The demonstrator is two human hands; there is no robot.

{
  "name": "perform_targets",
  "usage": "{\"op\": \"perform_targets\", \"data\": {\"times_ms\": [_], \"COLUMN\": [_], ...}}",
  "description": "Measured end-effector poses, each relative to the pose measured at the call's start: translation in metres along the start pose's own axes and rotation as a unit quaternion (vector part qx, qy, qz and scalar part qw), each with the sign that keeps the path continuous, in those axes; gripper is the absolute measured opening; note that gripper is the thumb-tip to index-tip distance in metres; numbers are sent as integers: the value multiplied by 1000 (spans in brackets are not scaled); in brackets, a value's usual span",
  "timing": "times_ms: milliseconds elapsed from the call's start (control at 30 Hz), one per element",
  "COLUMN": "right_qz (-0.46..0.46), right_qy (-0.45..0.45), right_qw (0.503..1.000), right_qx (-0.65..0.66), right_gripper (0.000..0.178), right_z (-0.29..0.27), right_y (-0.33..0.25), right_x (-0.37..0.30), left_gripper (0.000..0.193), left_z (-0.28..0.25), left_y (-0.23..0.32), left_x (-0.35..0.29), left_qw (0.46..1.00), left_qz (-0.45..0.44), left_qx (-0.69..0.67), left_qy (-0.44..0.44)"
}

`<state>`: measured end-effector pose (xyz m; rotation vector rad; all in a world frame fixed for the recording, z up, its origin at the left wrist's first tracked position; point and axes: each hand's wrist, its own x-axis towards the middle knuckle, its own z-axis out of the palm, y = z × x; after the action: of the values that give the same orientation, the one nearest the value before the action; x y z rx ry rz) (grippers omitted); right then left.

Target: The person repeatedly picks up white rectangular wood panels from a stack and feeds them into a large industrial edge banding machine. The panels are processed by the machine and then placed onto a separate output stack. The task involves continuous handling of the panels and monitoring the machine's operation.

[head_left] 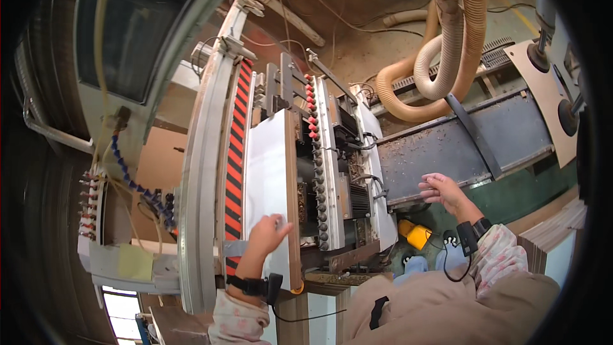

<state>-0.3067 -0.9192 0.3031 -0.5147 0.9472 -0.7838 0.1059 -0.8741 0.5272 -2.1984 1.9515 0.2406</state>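
Note:
A white panel (265, 153) with a brown long edge lies lengthwise on the machine bed, beside a red-and-black striped strip (237, 147). My left hand (269, 235) is over the panel's near part, its fingers bent and its thumb apart, with nothing visible in it. Whether it touches the panel, I cannot tell. To the right, my right hand (444, 193) is held in the air with loosely stretched fingers and nothing in it. It is nearest to the grey conveyor bed (440, 153), which is strewn with wood chips.
A row of red and black knobs (318, 179) runs right of the panel. Ribbed hoses (408, 112) hang at the far right, near suction cups on a brown board (543, 99). A yellow foot pedal (418, 236) stands by my feet. Stacked boards (555, 230) are at the right.

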Motion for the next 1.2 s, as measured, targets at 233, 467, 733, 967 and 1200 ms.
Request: {"op": "perform_targets", "data": {"times_ms": [233, 467, 733, 967, 1200], "right_qz": [10, 58, 30, 12, 20], "right_qy": [38, -58, -242, -230, -337], "right_qw": [999, 997, 970, 973, 936], "right_qx": [22, 5, 23, -30, 97], "right_gripper": [31, 35, 38, 60, 56], "right_z": [-14, 66, 213, 311, 308], "right_y": [35, 88, 79, 10, 29], "right_x": [-18, 33, 95, 124, 138], "left_gripper": [38, 32, 25, 23, 24], "left_z": [-9, -1, -68, -81, -64], "left_y": [9, 1, -52, -38, -34], "left_x": [58, 65, 44, 39, 46], "left_qw": [1000, 999, 950, 936, 947], "left_qz": [-23, 16, -13, -37, -21], "left_qx": [-10, -25, -307, -348, -318], "left_qy": [12, 28, 52, 34, 35]}}
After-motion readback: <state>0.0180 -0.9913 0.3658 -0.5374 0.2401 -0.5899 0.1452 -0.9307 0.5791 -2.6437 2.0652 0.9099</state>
